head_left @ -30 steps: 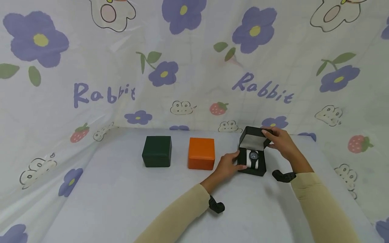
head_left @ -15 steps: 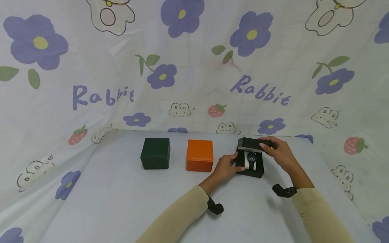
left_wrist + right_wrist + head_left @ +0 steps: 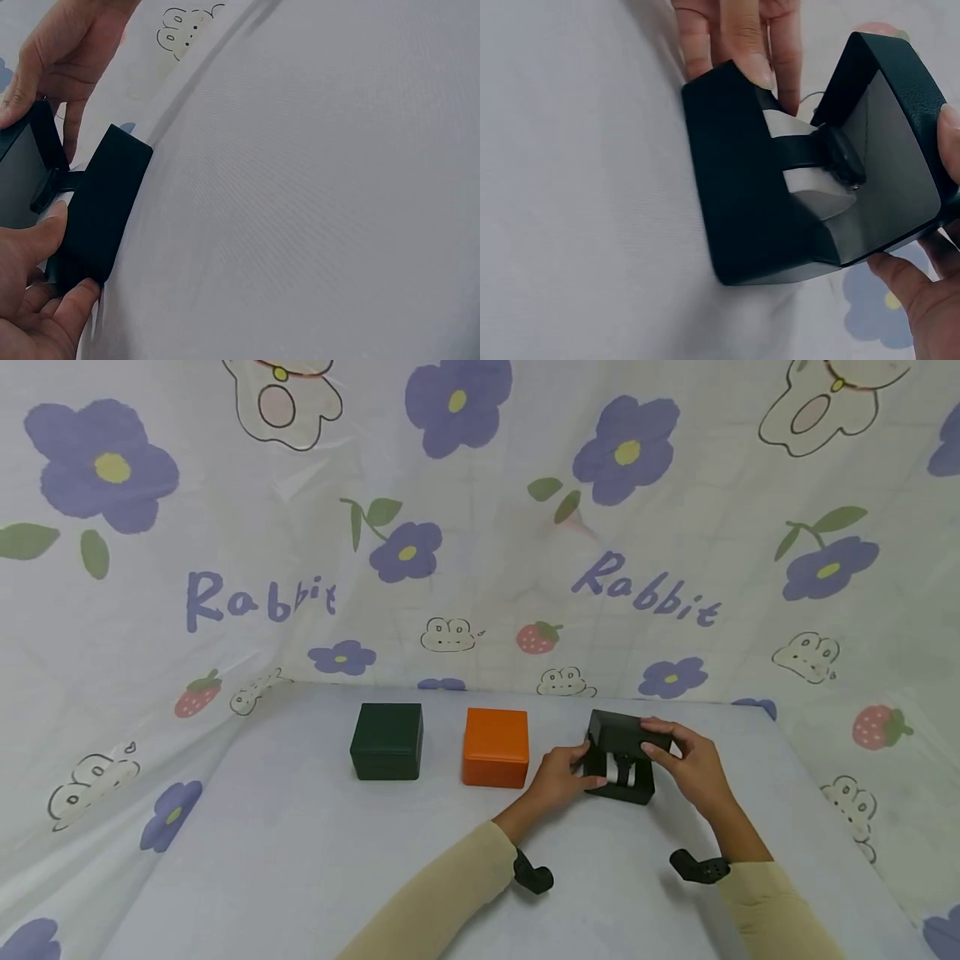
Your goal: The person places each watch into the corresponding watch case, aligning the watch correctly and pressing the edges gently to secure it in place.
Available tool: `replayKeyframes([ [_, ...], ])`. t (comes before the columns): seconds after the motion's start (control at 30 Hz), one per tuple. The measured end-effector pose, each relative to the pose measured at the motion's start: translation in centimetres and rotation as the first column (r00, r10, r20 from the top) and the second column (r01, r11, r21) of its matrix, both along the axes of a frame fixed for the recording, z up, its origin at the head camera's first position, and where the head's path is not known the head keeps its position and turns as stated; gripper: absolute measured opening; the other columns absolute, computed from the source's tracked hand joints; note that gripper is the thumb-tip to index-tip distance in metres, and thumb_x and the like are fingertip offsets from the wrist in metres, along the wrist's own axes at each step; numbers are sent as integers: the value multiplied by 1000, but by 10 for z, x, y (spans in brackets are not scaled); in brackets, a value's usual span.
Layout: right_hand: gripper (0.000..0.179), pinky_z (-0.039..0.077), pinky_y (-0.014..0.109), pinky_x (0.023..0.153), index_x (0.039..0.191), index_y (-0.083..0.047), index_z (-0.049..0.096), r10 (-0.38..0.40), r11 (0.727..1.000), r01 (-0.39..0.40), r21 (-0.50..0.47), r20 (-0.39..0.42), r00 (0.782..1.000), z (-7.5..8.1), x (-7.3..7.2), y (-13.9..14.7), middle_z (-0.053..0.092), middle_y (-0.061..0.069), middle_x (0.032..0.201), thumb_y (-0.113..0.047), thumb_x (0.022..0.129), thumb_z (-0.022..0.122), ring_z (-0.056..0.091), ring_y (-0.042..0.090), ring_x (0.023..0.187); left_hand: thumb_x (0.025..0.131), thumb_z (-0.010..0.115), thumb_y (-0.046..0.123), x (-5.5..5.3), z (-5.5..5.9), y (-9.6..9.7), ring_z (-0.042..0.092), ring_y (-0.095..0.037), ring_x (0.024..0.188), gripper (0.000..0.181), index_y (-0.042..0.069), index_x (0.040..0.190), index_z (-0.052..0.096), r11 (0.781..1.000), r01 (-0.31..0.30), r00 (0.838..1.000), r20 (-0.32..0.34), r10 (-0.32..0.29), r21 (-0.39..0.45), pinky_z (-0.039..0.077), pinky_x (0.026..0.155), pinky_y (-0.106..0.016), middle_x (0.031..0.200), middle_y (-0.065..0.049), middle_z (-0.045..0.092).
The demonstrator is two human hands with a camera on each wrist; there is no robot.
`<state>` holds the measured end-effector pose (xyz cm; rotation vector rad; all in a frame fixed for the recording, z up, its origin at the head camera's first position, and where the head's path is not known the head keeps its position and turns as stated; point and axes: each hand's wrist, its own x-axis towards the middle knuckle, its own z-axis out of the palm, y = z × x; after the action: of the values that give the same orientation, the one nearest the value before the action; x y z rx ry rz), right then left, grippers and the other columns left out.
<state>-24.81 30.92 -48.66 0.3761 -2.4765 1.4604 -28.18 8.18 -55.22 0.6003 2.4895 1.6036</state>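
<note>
A black watch box [image 3: 630, 794] stands at the right of the table, its lid [image 3: 622, 732] tilted partway down over the base. Inside, a dark wristwatch [image 3: 844, 156] is wrapped round a white cushion [image 3: 816, 191]; in the head view the lid hides the dial. My left hand [image 3: 558, 775] grips the base at its left side, the thumb over the front rim in the right wrist view. With thumb and fingers my right hand [image 3: 693, 767] holds the lid at its right end.
To the left stand an orange box [image 3: 495, 745] and a dark green box [image 3: 386, 741], both with lids down. Behind the white table [image 3: 315, 860] hangs a patterned cloth [image 3: 480, 568]. A black strap device [image 3: 699, 867] sits on my right wrist, another [image 3: 532, 872] on my left.
My right hand has swung the watch box's lid forward and down, from standing upright to tilted over the watch. The left hand keeps its grip on the base.
</note>
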Motion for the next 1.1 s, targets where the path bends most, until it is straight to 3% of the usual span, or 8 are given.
replayKeyframes([
  [0.13, 40, 37, 10, 106, 134, -4, 65, -4, 1000, 4, -21, 7, 1000, -4, 3, -1, 55, 16, 146, -12, 95, 73, 44, 9, 141, 87, 83, 26, -1, 1, 0, 50, -13, 134, 74, 4, 148, 49, 1000, 2, 1000, 2, -2, 0, 46, 105, -22, 151, -5, 49],
  [0.33, 41, 42, 53, 112, 133, -6, 66, -25, 1000, 25, -6, 42, 999, -6, 6, -4, 56, 11, 147, -15, 94, 75, 41, 28, 145, 86, 83, 25, -5, -2, 1, 52, -12, 133, 73, 5, 148, 49, 1000, -6, 1000, 8, 6, 4, 46, 104, -20, 150, -5, 50],
  [0.4, 42, 40, 60, 110, 133, -6, 66, -27, 1000, 27, -6, 48, 998, -7, 6, -4, 55, 12, 147, -14, 94, 75, 40, 32, 145, 86, 83, 25, -5, -3, 1, 52, -11, 133, 74, 5, 148, 49, 1000, -7, 1000, 10, 7, 2, 46, 104, -20, 150, -4, 49],
  [0.63, 42, 47, 25, 103, 133, -6, 67, -44, 999, 43, 29, 41, 998, -8, 8, -2, 56, 10, 147, -17, 93, 76, 43, 30, 143, 87, 83, 26, -4, -4, 2, 53, -13, 132, 74, 6, 149, 49, 1000, -4, 1000, 16, 4, 0, 47, 103, -21, 151, -5, 49],
  [0.7, 42, 48, 32, 106, 133, -6, 67, -48, 999, 47, 25, 47, 998, -9, 9, -2, 56, 10, 147, -16, 93, 76, 42, 30, 144, 87, 83, 26, -3, -5, 2, 53, -13, 132, 74, 6, 149, 49, 1000, -2, 1000, 17, 2, 2, 47, 103, -21, 151, -5, 49],
  [0.8, 42, 44, 53, 109, 131, -6, 67, -55, 998, 54, 9, 59, 997, -11, 12, -2, 55, 10, 148, -15, 92, 78, 40, 29, 145, 87, 82, 27, -2, -6, 2, 52, -13, 133, 74, 6, 150, 48, 1000, 3, 1000, 14, -3, -4, 47, 104, -22, 151, -4, 49],
  [0.87, 42, 41, 62, 108, 131, -5, 67, -47, 999, 47, -1, 62, 997, -13, 13, -2, 54, 11, 149, -13, 91, 78, 38, 31, 146, 88, 82, 27, -2, -6, 2, 51, -13, 134, 74, 6, 150, 47, 1000, 8, 1000, 14, -8, -6, 47, 105, -23, 152, -4, 48],
  [1.1, 43, 40, 60, 108, 130, -4, 68, -24, 1000, 24, -7, 55, 998, -16, 17, -4, 52, 11, 150, -10, 89, 79, 35, 29, 148, 88, 82, 23, -4, -5, 1, 50, -13, 135, 74, 5, 150, 47, 1000, 10, 1000, 18, -10, 16, 47, 104, -22, 152, -5, 48],
])
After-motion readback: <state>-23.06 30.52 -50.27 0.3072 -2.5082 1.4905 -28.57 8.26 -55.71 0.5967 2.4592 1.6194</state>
